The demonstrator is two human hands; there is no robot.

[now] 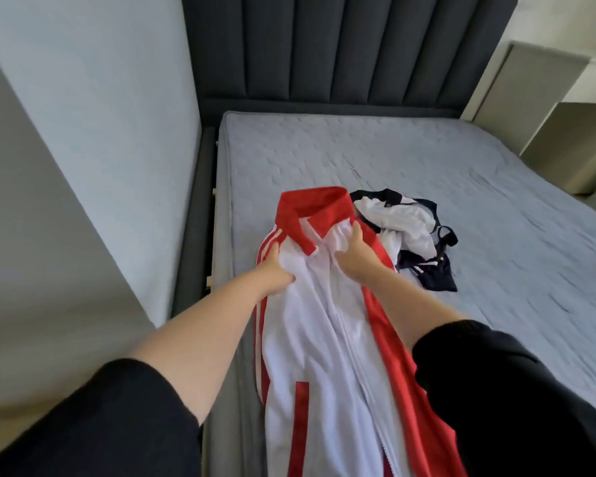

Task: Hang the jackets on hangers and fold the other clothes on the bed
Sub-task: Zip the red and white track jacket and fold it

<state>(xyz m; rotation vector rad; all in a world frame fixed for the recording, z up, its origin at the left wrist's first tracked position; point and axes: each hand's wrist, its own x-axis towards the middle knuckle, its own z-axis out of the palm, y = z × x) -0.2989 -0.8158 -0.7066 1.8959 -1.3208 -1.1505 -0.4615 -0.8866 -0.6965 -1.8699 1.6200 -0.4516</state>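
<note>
Beneath our curled fingers (356,233), left hand (276,266) and right hand (353,253) bunch the jacket (324,339) at its chest; next we likely need a hanger.

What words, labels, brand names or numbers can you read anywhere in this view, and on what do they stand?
No text is readable in this view.
On the red and white zip-up track jacket: stripes only, no lettering visible.
On the crumpled navy and white garment: stripes only, no legible print.
On the grey quilted mattress and the dark padded headboard: no label showing.
</note>
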